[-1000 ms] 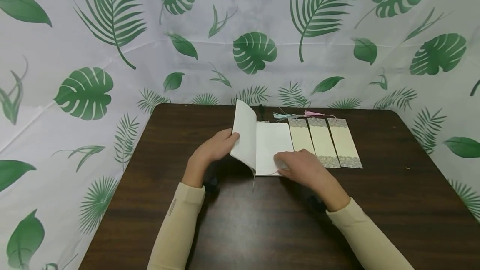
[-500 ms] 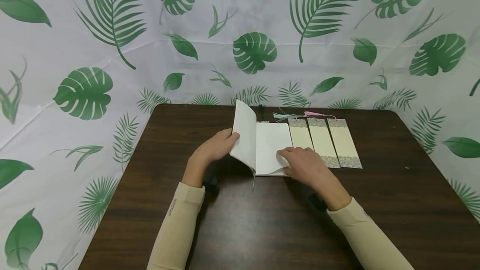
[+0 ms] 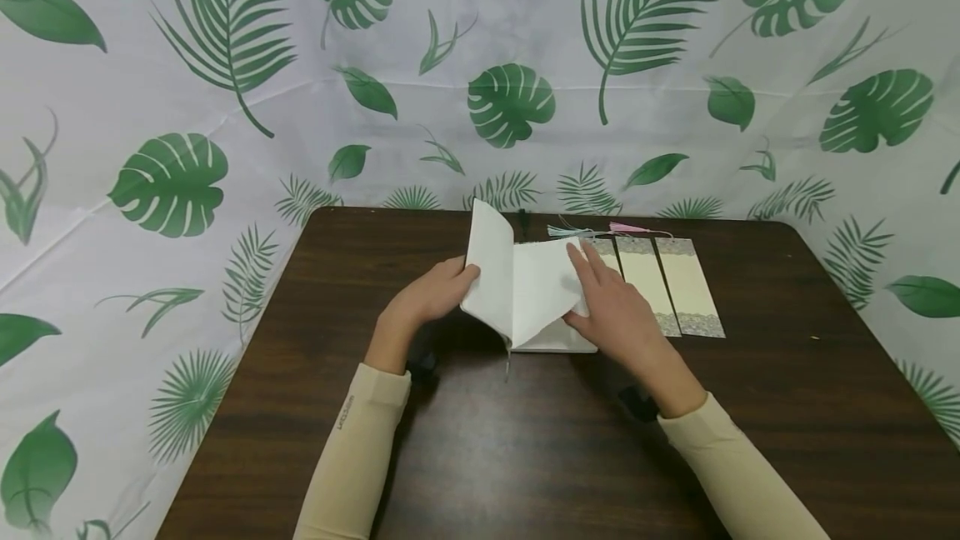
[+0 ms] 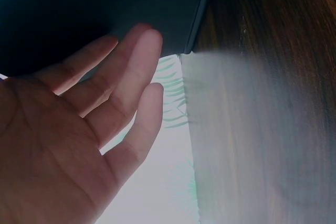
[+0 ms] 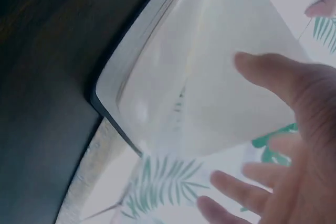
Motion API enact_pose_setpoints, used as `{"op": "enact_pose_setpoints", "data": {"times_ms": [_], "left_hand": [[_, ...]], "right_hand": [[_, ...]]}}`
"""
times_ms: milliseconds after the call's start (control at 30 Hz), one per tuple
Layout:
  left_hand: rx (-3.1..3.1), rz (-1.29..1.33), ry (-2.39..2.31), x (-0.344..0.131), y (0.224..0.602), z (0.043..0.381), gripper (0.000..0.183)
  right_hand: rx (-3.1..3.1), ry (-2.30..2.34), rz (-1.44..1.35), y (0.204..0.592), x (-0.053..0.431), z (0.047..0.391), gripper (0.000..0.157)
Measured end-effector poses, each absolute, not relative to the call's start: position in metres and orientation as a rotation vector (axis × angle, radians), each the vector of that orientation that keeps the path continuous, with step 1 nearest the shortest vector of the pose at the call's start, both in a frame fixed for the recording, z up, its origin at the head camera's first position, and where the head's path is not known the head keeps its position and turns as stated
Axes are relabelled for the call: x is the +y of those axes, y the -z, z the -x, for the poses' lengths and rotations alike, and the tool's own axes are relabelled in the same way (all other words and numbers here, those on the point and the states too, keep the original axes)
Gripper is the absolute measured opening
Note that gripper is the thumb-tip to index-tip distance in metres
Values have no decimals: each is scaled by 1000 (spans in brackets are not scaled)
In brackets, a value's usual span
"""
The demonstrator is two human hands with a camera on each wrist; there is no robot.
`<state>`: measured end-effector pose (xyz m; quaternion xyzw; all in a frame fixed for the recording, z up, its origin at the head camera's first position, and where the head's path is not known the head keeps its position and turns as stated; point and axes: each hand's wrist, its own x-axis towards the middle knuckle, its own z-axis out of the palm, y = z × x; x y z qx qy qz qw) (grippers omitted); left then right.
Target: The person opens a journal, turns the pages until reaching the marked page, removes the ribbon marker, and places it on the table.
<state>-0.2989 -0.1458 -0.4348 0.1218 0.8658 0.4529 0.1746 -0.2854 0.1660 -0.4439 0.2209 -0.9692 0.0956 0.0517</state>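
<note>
A notebook with white pages (image 3: 491, 273) stands partly raised on the brown table. My left hand (image 3: 423, 294) holds up its left side, thumb over the page edge and fingers behind. In the left wrist view those fingers lie against the dark cover (image 4: 131, 3). At the right side, my right hand (image 3: 615, 307) has its fingers extended at a lifted page (image 3: 543, 282). The right wrist view shows that thumb in front of the loose page (image 5: 226, 103), with the other fingers spread apart below. A thin ribbon (image 3: 507, 365) hangs from the notebook's spine.
Right of the notebook lie cream bookmarks with patterned ends: one at the far right (image 3: 686, 282), one in the middle (image 3: 645, 273), and one partly hidden. A blue tassel (image 3: 566, 232) and a pink tassel (image 3: 628, 227) lie behind. A leaf-print cloth (image 3: 420, 123) hangs beyond the table.
From the notebook's lower right corner, my right hand has moved up along the page edge, its fingers spreading. A page there has lifted leftward. My left hand keeps its hold.
</note>
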Motion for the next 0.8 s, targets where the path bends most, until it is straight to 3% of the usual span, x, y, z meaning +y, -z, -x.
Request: {"op": "enact_pose_setpoints", "data": {"times_ms": [167,300,500,800], "left_hand": [[2455,-339,-1280,-146,435,299,56],[2451,-330,-1282,-146,435,299,56],[2442,-326,-1293,-145,434,299,55],[2453,-304,-1265,-143,433,299,59]], "right_hand": [[-2977,-751,-499,449,161,290,113],[-3005,-1076,-462,457,153,290,106],[-3072,-1221,-665,467,141,280,77],[-3216,-1088,-931,469,131,268,83]]}}
